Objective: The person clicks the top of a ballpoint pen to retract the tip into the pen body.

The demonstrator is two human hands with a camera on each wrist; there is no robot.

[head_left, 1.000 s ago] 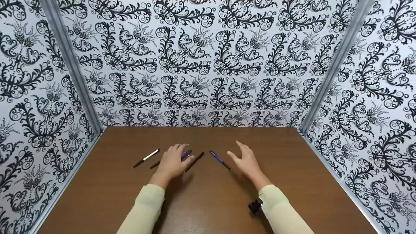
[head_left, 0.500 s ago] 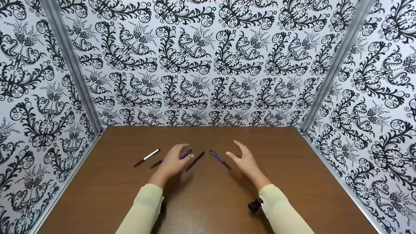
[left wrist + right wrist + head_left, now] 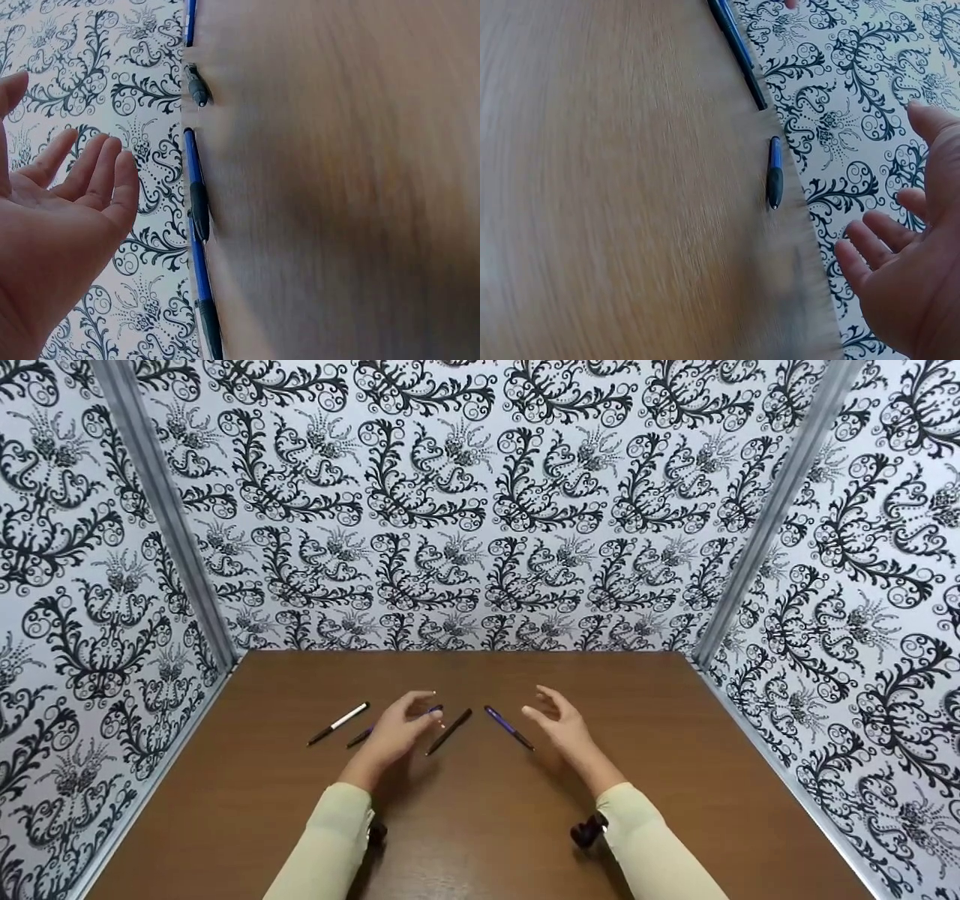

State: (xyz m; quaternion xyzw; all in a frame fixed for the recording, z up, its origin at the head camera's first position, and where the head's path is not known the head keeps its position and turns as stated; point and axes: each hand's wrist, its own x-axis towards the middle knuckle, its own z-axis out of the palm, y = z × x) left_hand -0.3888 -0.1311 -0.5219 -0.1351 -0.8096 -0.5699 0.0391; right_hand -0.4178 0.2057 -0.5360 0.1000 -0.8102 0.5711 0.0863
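Note:
My left hand [image 3: 394, 735] hovers with loosely bent fingers over a blue-and-black pen [image 3: 360, 737], hiding its middle. To that hand's left lies a white-and-black pen [image 3: 339, 724]; a black pen [image 3: 448, 733] slants just right of its thumb. Nothing is held by my right hand [image 3: 568, 731], its thumb and fingers apart, beside another blue-and-black pen [image 3: 510, 728]. In the left wrist view the left palm [image 3: 67, 225] faces the camera, raised above the pens. The right wrist view has the right palm [image 3: 907, 277] likewise off the table, with a pen [image 3: 775, 174] to its left.
The pens lie on a brown wooden table [image 3: 480, 817]. Patterned black-and-white walls [image 3: 465, 510] enclose it at the back and both sides, with grey metal posts [image 3: 780, 510] at the corners. A small black device [image 3: 589, 831] is on the right wrist.
The left hand has turned slightly thumb-up and shifted a little left, its fingers and thumb drawing closer. The right fingers have bent slightly. The pens have stayed in place.

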